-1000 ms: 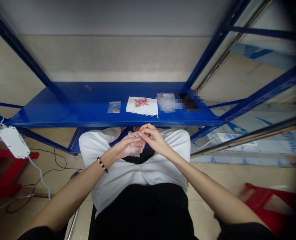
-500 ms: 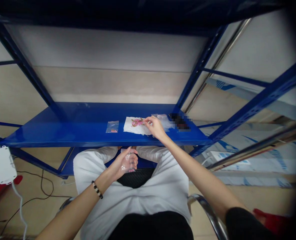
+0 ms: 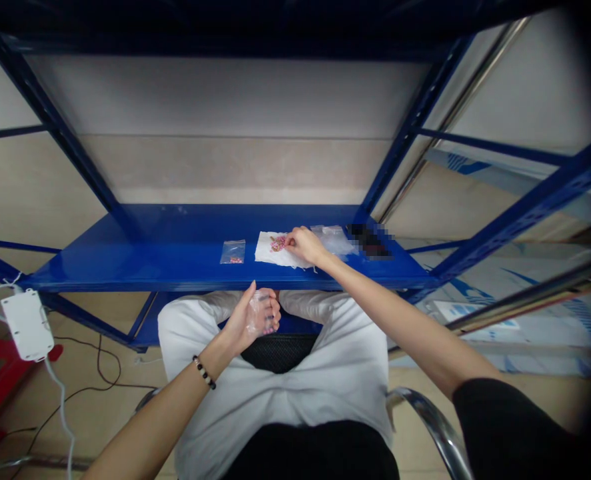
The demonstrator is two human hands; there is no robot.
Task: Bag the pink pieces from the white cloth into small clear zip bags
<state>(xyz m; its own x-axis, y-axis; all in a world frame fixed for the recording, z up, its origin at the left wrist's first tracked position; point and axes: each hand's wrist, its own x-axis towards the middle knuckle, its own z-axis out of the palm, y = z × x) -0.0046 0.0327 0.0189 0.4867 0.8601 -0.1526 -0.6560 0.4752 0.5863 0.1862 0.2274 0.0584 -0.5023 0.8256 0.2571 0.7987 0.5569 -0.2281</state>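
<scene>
My right hand [image 3: 304, 245] reaches over a white sheet [image 3: 268, 255], paper or cloth with a ragged edge, on the blue shelf. Its fingertips are pinched together at a heap of small pink and brownish pieces [image 3: 278, 243], which look like beads. What sits between those fingertips is too small to make out. Lower down, in front of the shelf edge, my left hand [image 3: 258, 315] has its palm turned up and its fingers curled around a clear plastic bag [image 3: 260, 313]. Left of the sheet lies a small zip bag [image 3: 233, 252] with a few orange-pink pieces at its bottom.
More clear plastic bags [image 3: 336, 240] lie right of the sheet, beside a dark blurred-out object [image 3: 370, 240]. The blue shelf [image 3: 175, 250] has uprights at its ends and another shelf overhead. A white power box [image 3: 28, 325] with a cable hangs at the left.
My right fingertips have closed in on the heap of pink pieces. The left hand still holds the clear bag, its thumb now raised more. The whole view has shifted slightly.
</scene>
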